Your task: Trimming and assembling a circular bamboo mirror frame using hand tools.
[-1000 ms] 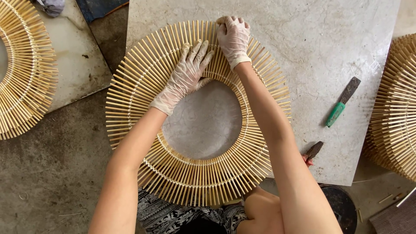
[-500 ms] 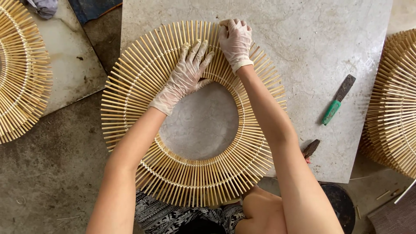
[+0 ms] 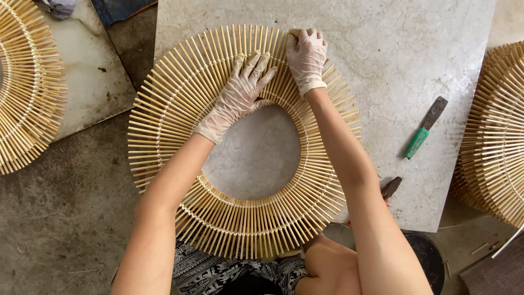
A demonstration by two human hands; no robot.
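Partly hidden bamboo ring (image 3: 180, 104), left hand (image 3: 236, 98) fingers spread flat, right hand (image 3: 307, 59) fingers curled, grip unclear

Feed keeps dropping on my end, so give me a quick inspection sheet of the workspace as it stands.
Surface: pale stone slab, marked and scuffed, lying on a grey concrete floor.
Job's things: bamboo stick ring, flat on the slab, its left part overhanging the floor.
Clutter: green-handled knife on the slab right of the ring; dark tool tip beside the right forearm.
Grippers: left hand, gloved, spread flat on the ring's top; right hand, gloved, fingers curled on the sticks at the outer edge.
Cables: nothing seen.
Surroundings: more stick rings at far left and far right; second slab.
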